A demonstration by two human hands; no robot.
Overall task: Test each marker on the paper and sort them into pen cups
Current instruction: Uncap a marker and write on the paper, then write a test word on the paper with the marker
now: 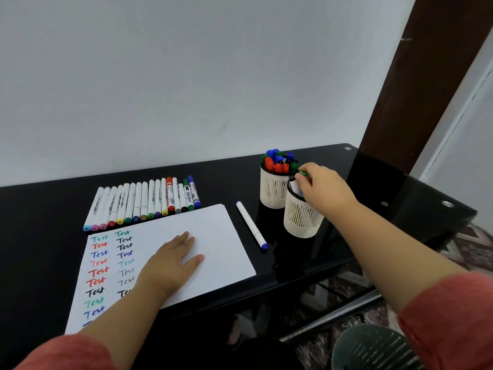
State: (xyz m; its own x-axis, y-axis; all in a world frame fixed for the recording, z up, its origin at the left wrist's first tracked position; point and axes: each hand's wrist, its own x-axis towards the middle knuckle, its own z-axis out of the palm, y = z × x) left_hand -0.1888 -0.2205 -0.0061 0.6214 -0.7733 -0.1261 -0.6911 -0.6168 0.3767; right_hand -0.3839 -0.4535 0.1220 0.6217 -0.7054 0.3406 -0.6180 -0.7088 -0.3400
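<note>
Paper (213, 236) is being held flat on the tabletop (40, 209) by the left hand (170, 260), fingers straight, presumably so it is kept from sliding during tests. A green-capped marker (301, 180) is being pinched by the right hand (320, 185) and lowered into the nearer pen cup (301, 220), evidently being sorted apart from the fuller far cup (273, 188).

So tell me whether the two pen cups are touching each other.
Cannot tell. In the head view the near cup overlaps the far cup, so any gap between them is hidden.
</note>
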